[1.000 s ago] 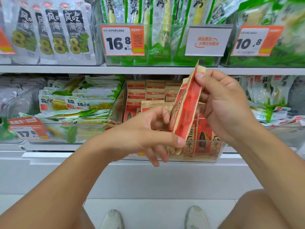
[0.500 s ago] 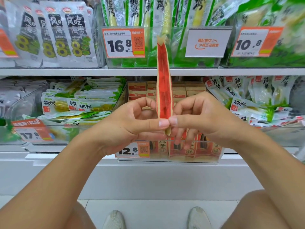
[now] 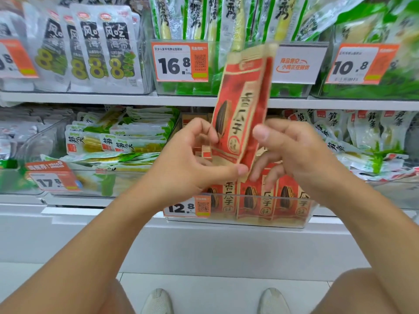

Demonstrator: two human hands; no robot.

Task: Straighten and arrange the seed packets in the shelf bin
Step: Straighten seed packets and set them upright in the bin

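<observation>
Both hands raised before shelf: left hand pinches red seed packet at bottom corner; right hand grips its right edge, fingers curled behind. Beyond, clear bin holds a front row upright. Held packet not yet placed.

The shop is bright, with soft, even light and almost no shadows. The seed packet above the hands looks smeared at its top. The green bags far up and right of the right hand are blurry. The shelf edge bends a little.
</observation>
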